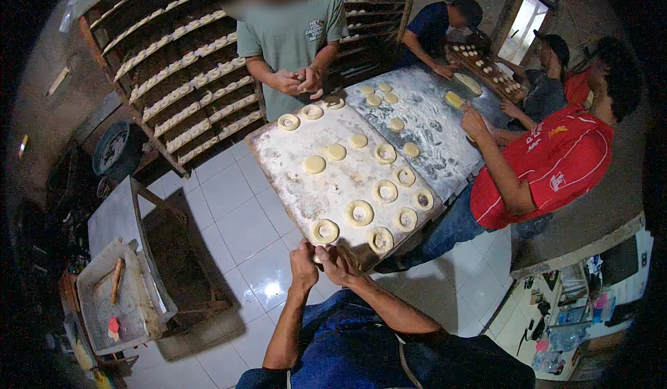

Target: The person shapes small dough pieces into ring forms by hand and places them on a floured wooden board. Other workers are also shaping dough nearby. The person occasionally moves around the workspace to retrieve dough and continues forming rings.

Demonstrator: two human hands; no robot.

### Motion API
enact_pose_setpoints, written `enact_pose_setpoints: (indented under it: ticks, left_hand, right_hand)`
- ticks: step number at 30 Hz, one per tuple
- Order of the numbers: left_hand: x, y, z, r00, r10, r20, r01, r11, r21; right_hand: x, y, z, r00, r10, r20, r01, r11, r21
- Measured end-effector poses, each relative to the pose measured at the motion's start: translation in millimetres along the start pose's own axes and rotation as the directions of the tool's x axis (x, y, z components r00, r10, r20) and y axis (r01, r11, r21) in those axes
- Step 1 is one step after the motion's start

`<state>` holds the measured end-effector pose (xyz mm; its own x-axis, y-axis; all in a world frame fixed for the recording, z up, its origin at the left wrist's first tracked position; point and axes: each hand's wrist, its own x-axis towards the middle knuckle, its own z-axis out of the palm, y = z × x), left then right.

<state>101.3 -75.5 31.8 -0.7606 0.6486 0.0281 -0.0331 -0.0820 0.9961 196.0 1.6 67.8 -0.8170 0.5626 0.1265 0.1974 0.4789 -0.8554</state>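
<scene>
At the near corner of the floured board [274, 159], my left hand [303, 267] and my right hand [337, 264] are closed close together around a small pale piece, apparently dough, mostly hidden by my fingers. A dough ring [325, 221] lies just beyond them. Several other rings [360, 203] lie on the right and far parts of the board, with a few flat uncut dough discs [314, 164] between them.
A floured metal table [445, 152] adjoins the board, with co-workers [528, 159] along it. Another person [285, 41] stands at the far end before racks of dough [180, 55]. A side table [118, 208] with a tray [94, 292] and bucket [111, 146] are left.
</scene>
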Motion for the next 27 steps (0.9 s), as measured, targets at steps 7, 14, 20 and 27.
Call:
enact_pose_setpoints:
  ticks: [7, 14, 20, 27]
  left_hand:
    - [20, 9, 16, 0.993, -0.039, -0.107, 0.018, 0.981, -0.193]
    - [48, -29, 21, 0.946, -0.073, -0.315, -0.009, 0.968, -0.252]
    - [88, -13, -1, 0.970, -0.003, -0.245, -0.017, 0.997, -0.078]
    - [161, -67, -36, 0.948, 0.248, -0.201, 0.032, 0.553, 0.833]
  right_hand:
    - [29, 14, -8, 0.993, 0.015, 0.117, -0.025, 0.997, 0.078]
    - [64, 2, -23, 0.992, -0.120, 0.024, 0.113, 0.974, 0.196]
    - [116, 30, -22, 0.959, -0.087, 0.271, -0.015, 0.935, 0.353]
    - [183, 82, -5, 0.991, 0.014, 0.133, 0.018, 0.971, -0.238]
